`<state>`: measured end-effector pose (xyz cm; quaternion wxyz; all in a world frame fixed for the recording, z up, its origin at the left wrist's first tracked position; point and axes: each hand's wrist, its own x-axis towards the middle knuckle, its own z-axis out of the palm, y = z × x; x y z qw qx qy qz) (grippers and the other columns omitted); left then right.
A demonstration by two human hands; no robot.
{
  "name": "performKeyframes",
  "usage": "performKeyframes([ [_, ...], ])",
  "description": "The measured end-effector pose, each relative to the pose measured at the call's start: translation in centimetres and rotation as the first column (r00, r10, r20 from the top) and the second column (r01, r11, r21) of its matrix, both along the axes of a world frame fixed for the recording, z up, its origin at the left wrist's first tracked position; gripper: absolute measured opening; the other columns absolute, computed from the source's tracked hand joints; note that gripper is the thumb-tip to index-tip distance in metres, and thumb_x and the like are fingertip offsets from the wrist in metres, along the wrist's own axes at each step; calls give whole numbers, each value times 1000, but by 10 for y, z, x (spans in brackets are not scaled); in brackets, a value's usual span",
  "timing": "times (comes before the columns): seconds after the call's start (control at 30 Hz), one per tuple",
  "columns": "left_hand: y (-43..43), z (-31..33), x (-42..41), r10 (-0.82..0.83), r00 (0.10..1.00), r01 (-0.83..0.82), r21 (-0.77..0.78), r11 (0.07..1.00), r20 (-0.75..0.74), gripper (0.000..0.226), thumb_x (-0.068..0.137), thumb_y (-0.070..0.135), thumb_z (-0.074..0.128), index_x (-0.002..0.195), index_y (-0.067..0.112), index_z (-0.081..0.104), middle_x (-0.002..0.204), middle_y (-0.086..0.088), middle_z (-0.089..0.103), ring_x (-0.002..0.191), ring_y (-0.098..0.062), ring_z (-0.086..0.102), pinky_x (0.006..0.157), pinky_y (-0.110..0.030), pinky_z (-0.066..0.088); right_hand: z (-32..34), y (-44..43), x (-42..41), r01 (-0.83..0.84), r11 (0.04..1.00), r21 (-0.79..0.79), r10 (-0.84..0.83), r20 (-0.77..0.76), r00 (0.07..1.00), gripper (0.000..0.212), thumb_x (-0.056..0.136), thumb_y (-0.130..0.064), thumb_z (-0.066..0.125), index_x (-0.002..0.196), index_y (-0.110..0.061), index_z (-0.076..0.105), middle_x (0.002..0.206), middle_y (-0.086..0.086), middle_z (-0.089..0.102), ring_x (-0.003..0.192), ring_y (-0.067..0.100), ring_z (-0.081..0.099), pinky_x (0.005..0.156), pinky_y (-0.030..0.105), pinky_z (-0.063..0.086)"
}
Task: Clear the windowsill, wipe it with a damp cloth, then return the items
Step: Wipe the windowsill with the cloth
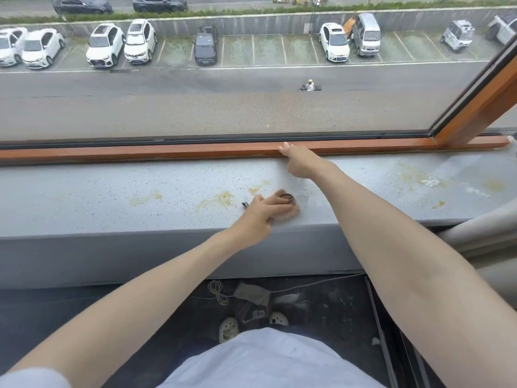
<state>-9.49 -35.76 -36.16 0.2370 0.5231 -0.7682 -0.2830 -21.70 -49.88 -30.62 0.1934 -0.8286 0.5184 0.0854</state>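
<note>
On the near edge of the windowsill point(112, 197), roughly at its middle, a small pinkish cloth point(293, 213) lay bunched under the left hand point(261, 212). Its fingers point(275, 201) lay fairly straight across the cloth and pressed it down rather than closing round it. A dark patterned scrap showed at the far side of the cloth and again just left of the hand; whether that was part of the cloth could not be told.

The right hand point(300, 163) reached to the far side of the sill, its fingertips on the wooden window frame point(167, 151). Whether they hooked over the rail or merely rested there could not be told.

The cloth looked light, soft and limp, likely to fold and slide under the palm, and if damp, to cling to the speckled stone. It seemed best handled by spreading it flat and pressing with the whole palm and fingers, or by gathering it into a pad with the thumb tucked under one edge so it would not roll up.

Yellowish stains point(221, 198) lay just left of the cloth, and more with white crumbs point(430, 182) lay far to the right. These looked dried on and would probably want firm, repeated strokes.
</note>
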Motion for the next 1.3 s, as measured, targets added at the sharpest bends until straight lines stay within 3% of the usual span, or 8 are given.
performKeyframes([
  [0.1,10,0,13,-89,996,89,7,996,12,53,87,-16,41,127,13,60,134,2,55,98,-15,42,85,-25,29,-3,2,-1,3,1000,2,-3,-6,1000,66,89,11,25,152,-8,16,160,9,6,147,24,10,119,43,13],
  [0.27,4,-5,39,236,969,-235,-22,972,78,52,87,-16,40,129,9,57,137,-4,53,99,-28,42,95,-38,32,1,9,1,-3,1000,-7,2,-41,999,63,92,7,24,152,-7,13,160,11,4,147,25,9,119,41,14],
  [0.5,56,1,-12,-49,999,49,-7,999,-21,59,88,-17,39,131,18,56,135,6,53,94,-24,37,83,-21,30,14,25,-8,1,1000,20,-1,-28,1000,62,92,7,23,152,-6,14,160,11,1,147,25,7,119,41,12],
  [0.7,6,-5,24,334,942,-332,-55,942,20,51,87,-15,42,128,10,59,134,-6,55,109,-36,44,94,-22,27,13,55,-41,108,994,12,-108,2,994,63,90,9,24,151,-6,18,160,10,5,147,23,9,119,37,11],
  [0.87,38,-13,-13,36,999,-36,-33,999,11,51,85,-18,44,125,10,62,135,-4,54,116,-31,46,97,-36,34,6,91,-55,216,976,35,-219,94,971,59,88,10,25,145,-4,33,153,12,29,139,29,28,112,39,25],
  [0.97,38,13,-13,3,986,21,141,990,-169,45,90,-13,44,127,8,60,129,-3,57,111,-10,50,84,-7,39,8,102,-66,307,949,73,-316,197,928,62,88,10,26,146,-10,34,155,8,27,143,23,22,115,34,21],
  [1.07,30,36,4,232,900,-129,283,950,-369,39,93,-6,48,127,9,59,126,-4,58,87,-7,55,57,-7,41,18,100,-79,408,900,152,-435,284,854,60,87,8,28,142,-12,43,150,9,35,140,23,29,112,31,25],
  [1.3,16,57,24,672,402,138,767,626,-622,38,94,-9,37,121,10,56,104,-9,68,78,-18,64,67,-30,50,36,102,-70,358,798,485,-576,437,691,51,86,7,46,132,-12,54,131,11,55,122,22,49,107,35,37],
])
